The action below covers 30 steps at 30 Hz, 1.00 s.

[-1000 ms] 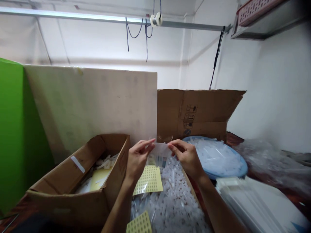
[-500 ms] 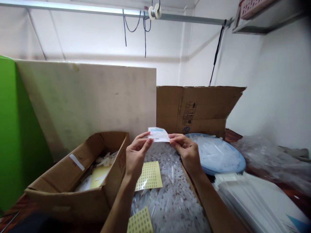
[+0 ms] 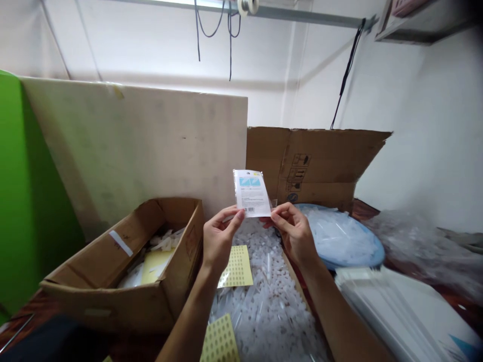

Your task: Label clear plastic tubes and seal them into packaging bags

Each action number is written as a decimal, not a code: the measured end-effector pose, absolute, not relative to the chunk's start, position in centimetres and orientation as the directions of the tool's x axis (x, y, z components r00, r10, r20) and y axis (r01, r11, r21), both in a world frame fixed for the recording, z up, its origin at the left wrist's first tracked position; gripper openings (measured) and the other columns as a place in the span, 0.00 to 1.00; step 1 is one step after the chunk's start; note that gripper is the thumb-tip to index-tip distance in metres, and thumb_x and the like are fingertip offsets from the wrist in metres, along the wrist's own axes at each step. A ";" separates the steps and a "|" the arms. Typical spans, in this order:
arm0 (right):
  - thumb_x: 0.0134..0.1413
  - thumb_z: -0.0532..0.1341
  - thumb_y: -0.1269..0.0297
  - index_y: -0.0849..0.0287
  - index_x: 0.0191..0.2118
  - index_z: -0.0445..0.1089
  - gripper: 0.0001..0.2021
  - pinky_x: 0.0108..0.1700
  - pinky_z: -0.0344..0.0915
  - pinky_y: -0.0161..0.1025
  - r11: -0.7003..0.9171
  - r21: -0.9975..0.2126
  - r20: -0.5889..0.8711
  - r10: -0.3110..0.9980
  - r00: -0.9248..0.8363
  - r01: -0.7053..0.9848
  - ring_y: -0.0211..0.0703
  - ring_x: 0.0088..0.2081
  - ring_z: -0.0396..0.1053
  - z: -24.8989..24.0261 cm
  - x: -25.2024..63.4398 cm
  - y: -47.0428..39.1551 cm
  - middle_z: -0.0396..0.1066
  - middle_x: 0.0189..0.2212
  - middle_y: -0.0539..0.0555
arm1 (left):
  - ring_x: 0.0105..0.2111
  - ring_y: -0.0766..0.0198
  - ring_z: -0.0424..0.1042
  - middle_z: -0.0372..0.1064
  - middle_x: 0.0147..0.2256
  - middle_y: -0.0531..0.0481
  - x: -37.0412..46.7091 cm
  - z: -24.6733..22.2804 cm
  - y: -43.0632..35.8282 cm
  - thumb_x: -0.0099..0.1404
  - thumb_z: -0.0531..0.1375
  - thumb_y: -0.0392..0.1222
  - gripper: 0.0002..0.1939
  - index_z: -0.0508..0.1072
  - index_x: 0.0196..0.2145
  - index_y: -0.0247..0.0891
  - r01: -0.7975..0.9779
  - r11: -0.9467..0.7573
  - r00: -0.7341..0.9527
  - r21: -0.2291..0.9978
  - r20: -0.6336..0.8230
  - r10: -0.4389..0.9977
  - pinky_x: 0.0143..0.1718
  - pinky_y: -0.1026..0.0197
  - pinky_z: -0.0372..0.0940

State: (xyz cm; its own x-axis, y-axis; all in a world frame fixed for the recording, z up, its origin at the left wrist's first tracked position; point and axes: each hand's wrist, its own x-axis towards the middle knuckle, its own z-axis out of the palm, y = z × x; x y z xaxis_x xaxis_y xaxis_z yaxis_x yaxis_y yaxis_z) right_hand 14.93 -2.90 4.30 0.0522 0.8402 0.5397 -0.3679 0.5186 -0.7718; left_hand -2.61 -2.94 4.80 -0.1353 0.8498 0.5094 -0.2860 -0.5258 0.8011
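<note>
Between both hands, a small white printed packet [image 3: 252, 195] is held upright, with blue pictures, a barcode and a hang hole at its top. My left hand [image 3: 221, 231] is closed, thumb and finger pinching the packet's lower left corner. At the lower right corner my right hand [image 3: 294, 229] pinches its edge, where a bit of clear film shows. Below the hands, many small translucent plastic pieces [image 3: 264, 301] fill a shallow box. Yellow sticker sheets [image 3: 237, 266] with rows of small dark marks lie on top of them.
To the left stands an open cardboard box [image 3: 109, 296] with papers and scraps inside. On the right are a blue round tray [image 3: 362, 259] of translucent pieces, a stack of white flat packs [image 3: 411, 311] and crumpled clear plastic [image 3: 407, 241]. A cardboard flap [image 3: 332, 161] rises behind.
The packet has tipped up from nearly flat, so its printed face now shows fully. Both hands have shifted slightly right, and their grip is now at the packet's lower corners. The view has tilted down slightly.
</note>
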 end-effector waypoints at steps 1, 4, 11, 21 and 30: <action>0.57 0.70 0.63 0.54 0.35 0.74 0.05 0.39 0.73 0.39 0.531 -0.765 0.552 0.832 0.055 -0.363 0.43 0.33 0.77 4.2 14.9 -2.9 0.78 0.30 0.50 | 0.44 0.57 0.80 0.81 0.45 0.42 -2.6 4.7 -2.8 0.60 0.72 0.44 0.13 0.83 0.40 0.35 -0.300 -0.520 -0.133 0.800 0.505 0.853 0.49 0.59 0.75; 0.58 0.69 0.64 0.54 0.35 0.75 0.04 0.40 0.72 0.37 0.561 -0.756 0.575 0.815 0.067 -0.338 0.42 0.33 0.77 4.1 15.1 -2.9 0.78 0.29 0.49 | 0.42 0.58 0.80 0.82 0.42 0.43 -2.7 4.6 -2.8 0.61 0.71 0.44 0.13 0.83 0.41 0.36 -0.306 -0.511 -0.122 0.803 0.499 0.858 0.47 0.59 0.76; 0.56 0.72 0.62 0.53 0.38 0.75 0.07 0.41 0.74 0.40 0.609 -0.735 0.591 0.791 0.158 -0.298 0.44 0.34 0.78 3.8 15.1 -2.7 0.79 0.32 0.50 | 0.42 0.58 0.81 0.82 0.42 0.45 -2.2 5.7 -4.2 0.62 0.70 0.43 0.09 0.84 0.40 0.37 -0.178 -0.593 -0.173 0.785 0.568 0.805 0.47 0.60 0.76; 0.53 0.74 0.62 0.53 0.35 0.77 0.06 0.41 0.73 0.37 0.630 -0.693 0.609 0.772 0.184 -0.351 0.40 0.33 0.77 3.8 15.2 -2.4 0.80 0.32 0.48 | 0.43 0.58 0.81 0.82 0.42 0.45 -1.7 5.7 -4.6 0.63 0.70 0.44 0.09 0.84 0.39 0.38 -0.176 -0.610 -0.194 0.772 0.581 0.791 0.48 0.58 0.76; 0.53 0.73 0.61 0.53 0.33 0.77 0.06 0.44 0.68 0.38 0.659 -0.681 0.614 0.751 0.241 -0.318 0.41 0.36 0.75 3.6 16.4 -1.9 0.79 0.33 0.49 | 0.41 0.58 0.80 0.82 0.42 0.44 -1.3 5.5 -4.4 0.60 0.72 0.44 0.09 0.84 0.37 0.37 -0.284 -0.525 -0.140 0.802 0.507 0.850 0.47 0.59 0.75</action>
